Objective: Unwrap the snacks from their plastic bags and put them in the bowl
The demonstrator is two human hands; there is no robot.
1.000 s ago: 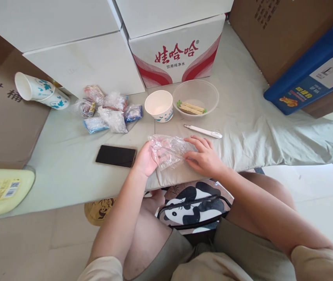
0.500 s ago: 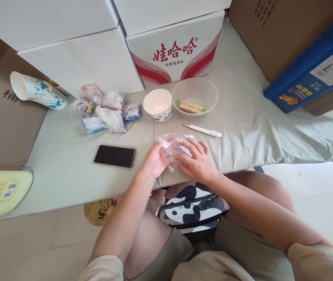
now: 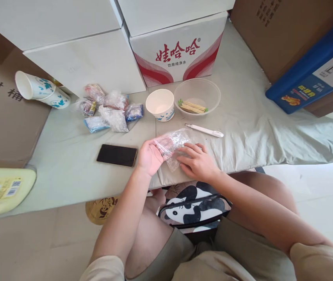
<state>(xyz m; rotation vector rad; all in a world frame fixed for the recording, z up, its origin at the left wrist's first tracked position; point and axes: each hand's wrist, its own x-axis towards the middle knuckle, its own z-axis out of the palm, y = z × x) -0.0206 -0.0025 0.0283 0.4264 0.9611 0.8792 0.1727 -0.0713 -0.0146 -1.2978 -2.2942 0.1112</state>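
Note:
A crinkled clear plastic bag (image 3: 173, 144) is spread between my two hands, just above the front of the cloth-covered table. My left hand (image 3: 151, 156) holds its left side, palm turned inward, and some fingers show through the film. On the other side my right hand (image 3: 197, 160) grips the film with bent fingers, the fingertips partly hidden. Just beyond the bag lies a white utility knife (image 3: 204, 130). Behind it stand a white paper bowl (image 3: 160, 111) and a translucent plastic bowl (image 3: 213, 97) with a bundle of green-tipped sticks (image 3: 193, 106) inside.
Several small wrapped packets (image 3: 113, 119) lie at the back left, beside stacked paper cups (image 3: 45, 91). A black phone (image 3: 117, 155) rests left of my hands. Cartons (image 3: 180, 58) line the back. A blue bottle (image 3: 309, 74) leans at right; a yellow-green bottle (image 3: 22, 183) lies at left.
My left hand has shifted a little left, away from my right hand. The plastic bag, bunched before, is now stretched out wider and flatter between them.

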